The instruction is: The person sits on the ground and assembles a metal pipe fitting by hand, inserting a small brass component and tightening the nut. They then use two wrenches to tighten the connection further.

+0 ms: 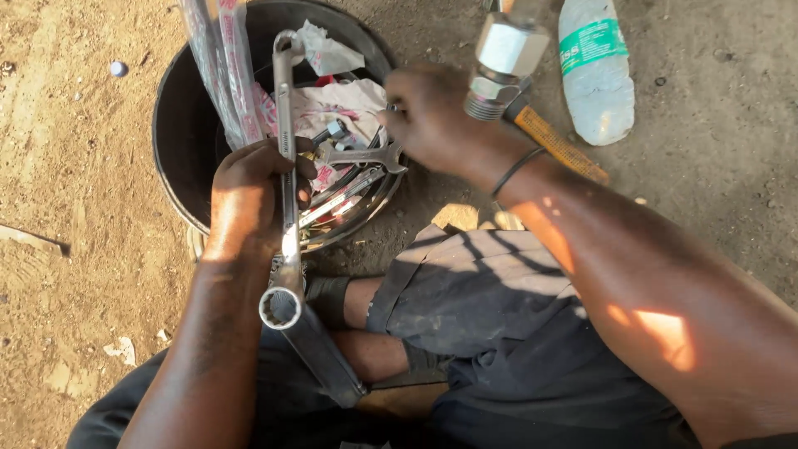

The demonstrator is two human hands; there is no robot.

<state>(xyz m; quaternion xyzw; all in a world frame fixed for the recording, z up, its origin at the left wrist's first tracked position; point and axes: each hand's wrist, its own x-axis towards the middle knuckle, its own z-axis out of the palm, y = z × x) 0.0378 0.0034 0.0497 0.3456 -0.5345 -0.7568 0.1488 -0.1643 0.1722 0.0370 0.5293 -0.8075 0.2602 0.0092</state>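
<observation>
Ring spanner (285,208) stands clamped in the left hand (249,195) fingers; right hand (432,112) fingers pinch an open-end spanner (362,155) over the black basin (179,125)

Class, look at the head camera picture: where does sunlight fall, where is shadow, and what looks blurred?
Head view: sunlight patches fall on the right forearm and the dirt; the lap lies in shadow; the long wrench in the left hand glints; the large metal fitting near the lens and the right hand look soft.
</observation>
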